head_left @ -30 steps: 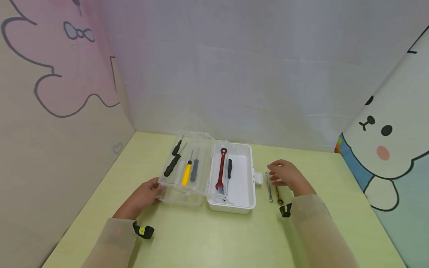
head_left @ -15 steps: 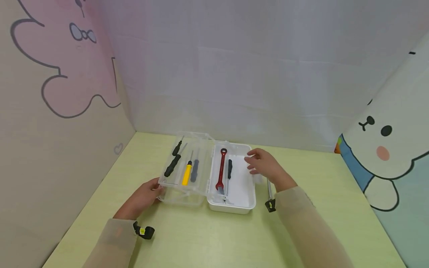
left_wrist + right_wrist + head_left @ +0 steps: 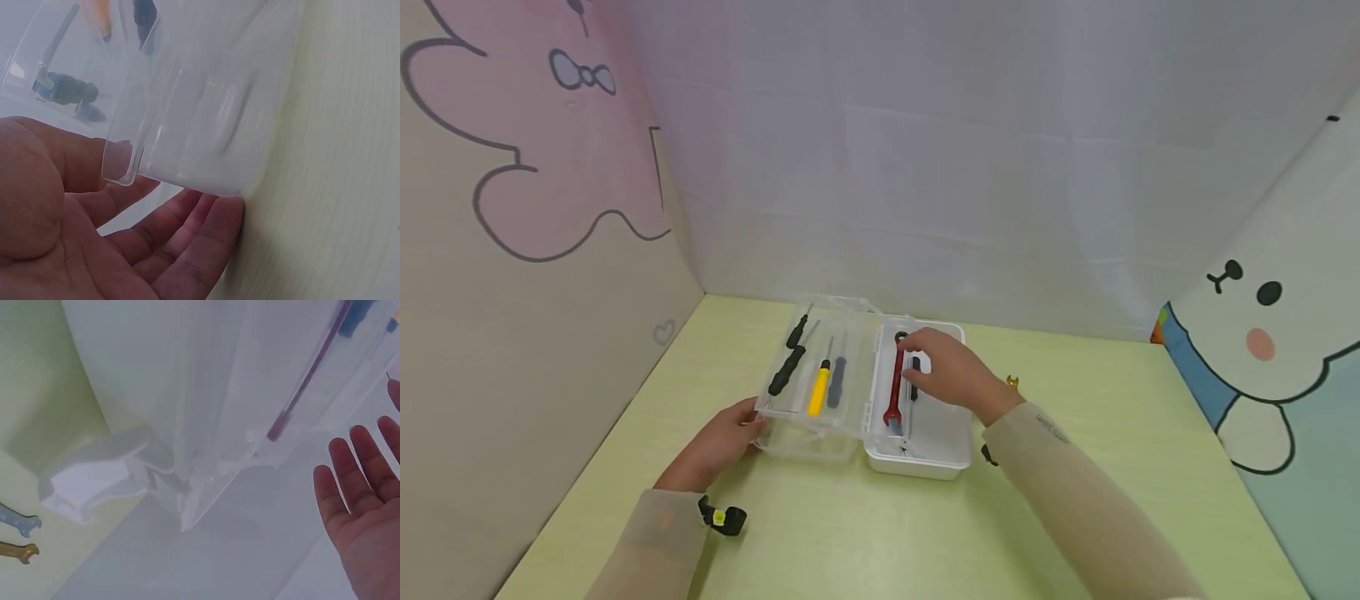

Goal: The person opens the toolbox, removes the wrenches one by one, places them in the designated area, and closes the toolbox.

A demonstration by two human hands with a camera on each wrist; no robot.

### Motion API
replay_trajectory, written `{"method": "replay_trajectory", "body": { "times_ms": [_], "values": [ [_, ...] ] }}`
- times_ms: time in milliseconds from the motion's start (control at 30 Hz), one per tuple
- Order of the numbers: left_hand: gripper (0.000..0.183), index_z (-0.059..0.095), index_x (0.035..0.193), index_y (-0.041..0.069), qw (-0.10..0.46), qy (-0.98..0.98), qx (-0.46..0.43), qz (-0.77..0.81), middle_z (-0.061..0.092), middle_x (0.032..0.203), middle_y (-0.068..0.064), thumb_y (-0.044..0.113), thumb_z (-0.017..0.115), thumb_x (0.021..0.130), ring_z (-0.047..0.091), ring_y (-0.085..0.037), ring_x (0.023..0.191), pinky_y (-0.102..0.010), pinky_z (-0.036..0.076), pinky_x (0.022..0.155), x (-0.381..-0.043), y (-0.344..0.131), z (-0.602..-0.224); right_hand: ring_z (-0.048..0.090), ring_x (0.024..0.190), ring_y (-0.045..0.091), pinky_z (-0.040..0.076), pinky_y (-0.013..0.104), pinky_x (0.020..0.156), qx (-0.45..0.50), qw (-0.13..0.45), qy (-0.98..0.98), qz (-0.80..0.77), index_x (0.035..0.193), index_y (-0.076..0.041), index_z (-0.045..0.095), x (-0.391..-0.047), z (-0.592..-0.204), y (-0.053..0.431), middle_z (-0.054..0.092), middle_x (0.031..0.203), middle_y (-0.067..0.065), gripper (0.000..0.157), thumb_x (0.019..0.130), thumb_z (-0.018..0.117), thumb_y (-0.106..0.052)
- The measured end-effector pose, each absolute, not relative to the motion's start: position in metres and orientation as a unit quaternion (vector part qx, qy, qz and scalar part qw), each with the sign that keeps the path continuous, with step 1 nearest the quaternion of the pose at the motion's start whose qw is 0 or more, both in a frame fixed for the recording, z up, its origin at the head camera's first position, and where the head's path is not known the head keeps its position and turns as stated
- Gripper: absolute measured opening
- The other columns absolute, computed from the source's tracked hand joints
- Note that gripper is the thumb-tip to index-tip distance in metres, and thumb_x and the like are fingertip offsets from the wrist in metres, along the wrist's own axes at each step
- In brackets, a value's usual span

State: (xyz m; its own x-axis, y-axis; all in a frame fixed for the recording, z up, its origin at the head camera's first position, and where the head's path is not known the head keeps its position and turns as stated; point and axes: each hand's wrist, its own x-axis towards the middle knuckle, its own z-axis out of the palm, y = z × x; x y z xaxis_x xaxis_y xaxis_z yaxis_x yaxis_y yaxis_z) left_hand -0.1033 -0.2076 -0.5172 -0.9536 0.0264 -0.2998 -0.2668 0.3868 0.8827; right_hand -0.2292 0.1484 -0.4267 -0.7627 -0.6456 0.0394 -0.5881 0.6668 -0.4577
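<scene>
A white toolbox (image 3: 951,446) lies with its clear lid (image 3: 808,450) swung out to the left. At the lid's front left corner my left hand (image 3: 711,446) pinches the edge, thumb above and fingers beneath in the left wrist view. Over the box hovers my right hand (image 3: 955,375), fingers spread and holding nothing, near the red ratchet wrench (image 3: 895,387). A dark-handled screwdriver (image 3: 914,387) lies beside that wrench, partly behind the hand. On the lid side rest a yellow screwdriver (image 3: 819,390), a grey one (image 3: 837,383) and two black screwdrivers (image 3: 787,371).
To the right of the box, a gold wrench (image 3: 1012,381) shows past the right sleeve. The right wrist view shows its end beside a silver wrench (image 3: 22,523), near the white latch (image 3: 94,484). Pale cloth walls (image 3: 880,183) enclose the yellow-green table (image 3: 865,542).
My right hand has moved left from above the loose wrenches to over the box, near the red wrench. The left hand stays at the lid's corner.
</scene>
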Motion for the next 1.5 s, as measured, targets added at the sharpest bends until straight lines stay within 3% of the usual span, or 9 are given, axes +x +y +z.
{"method": "replay_trajectory", "body": {
  "times_ms": [200, 500, 767, 1000, 1167, 1500],
  "values": [
    [0.049, 0.045, 0.157, 0.001, 0.139, 0.826, -0.087, 0.54, 0.062, 0.133, -0.019, 0.016, 0.051, 0.112, 0.061, -0.029, 0.108, -0.04, 0.056, 0.093, -0.102, -0.206, -0.517, 0.061, 0.127, 0.028, 0.05, 0.045, 0.109, -0.384, 0.053, 0.91, -0.149, 0.133, -0.008, 0.07, -0.232, -0.422, 0.139, 0.067, 0.134, 0.007, 0.038, 0.096, 0.076, -0.015],
    [0.049, 0.044, 0.158, 0.0, 0.133, 0.83, -0.08, 0.536, 0.062, 0.134, -0.02, 0.016, 0.051, 0.112, 0.062, -0.029, 0.109, -0.046, 0.056, 0.096, -0.098, -0.204, -0.51, 0.065, 0.111, 0.027, 0.054, 0.042, 0.096, -0.425, 0.061, 0.901, -0.059, 0.127, -0.009, 0.073, -0.237, -0.412, 0.124, 0.069, 0.125, 0.009, 0.037, 0.09, 0.077, -0.006],
    [0.051, 0.042, 0.159, -0.001, 0.132, 0.83, -0.094, 0.534, 0.061, 0.137, -0.021, 0.016, 0.05, 0.112, 0.062, -0.029, 0.11, -0.045, 0.055, 0.095, -0.1, -0.201, -0.508, 0.064, 0.11, 0.026, 0.055, 0.041, 0.092, -0.426, 0.082, 0.901, -0.004, 0.126, -0.013, 0.073, -0.241, -0.412, 0.111, 0.067, 0.123, 0.004, 0.039, 0.091, 0.069, 0.002],
    [0.05, 0.043, 0.158, 0.0, 0.131, 0.831, -0.095, 0.532, 0.061, 0.138, -0.022, 0.015, 0.05, 0.112, 0.063, -0.029, 0.111, -0.044, 0.056, 0.094, -0.101, -0.202, -0.512, 0.061, 0.1, 0.021, 0.053, 0.035, 0.089, -0.452, 0.059, 0.876, 0.156, 0.126, -0.02, 0.074, -0.237, -0.411, 0.092, 0.066, 0.113, 0.0, 0.031, 0.1, 0.07, -0.003],
    [0.049, 0.043, 0.158, 0.0, 0.133, 0.818, -0.09, 0.552, 0.061, 0.139, -0.023, 0.014, 0.05, 0.112, 0.063, -0.03, 0.114, -0.043, 0.056, 0.095, -0.1, -0.201, -0.515, 0.059, 0.099, 0.019, 0.05, 0.033, 0.089, -0.479, 0.039, 0.835, 0.269, 0.123, -0.026, 0.076, -0.232, -0.411, 0.078, 0.069, 0.114, -0.003, 0.028, 0.098, 0.078, -0.013],
    [0.048, 0.045, 0.157, 0.001, 0.126, 0.827, -0.084, 0.542, 0.062, 0.137, -0.022, 0.015, 0.051, 0.112, 0.063, -0.028, 0.11, -0.043, 0.057, 0.093, -0.099, -0.203, -0.514, 0.056, 0.087, 0.017, 0.048, 0.032, 0.081, -0.514, 0.037, 0.816, 0.261, 0.113, -0.025, 0.076, -0.234, -0.415, 0.082, 0.067, 0.1, -0.004, 0.022, 0.099, 0.075, -0.008]
  ]
}}
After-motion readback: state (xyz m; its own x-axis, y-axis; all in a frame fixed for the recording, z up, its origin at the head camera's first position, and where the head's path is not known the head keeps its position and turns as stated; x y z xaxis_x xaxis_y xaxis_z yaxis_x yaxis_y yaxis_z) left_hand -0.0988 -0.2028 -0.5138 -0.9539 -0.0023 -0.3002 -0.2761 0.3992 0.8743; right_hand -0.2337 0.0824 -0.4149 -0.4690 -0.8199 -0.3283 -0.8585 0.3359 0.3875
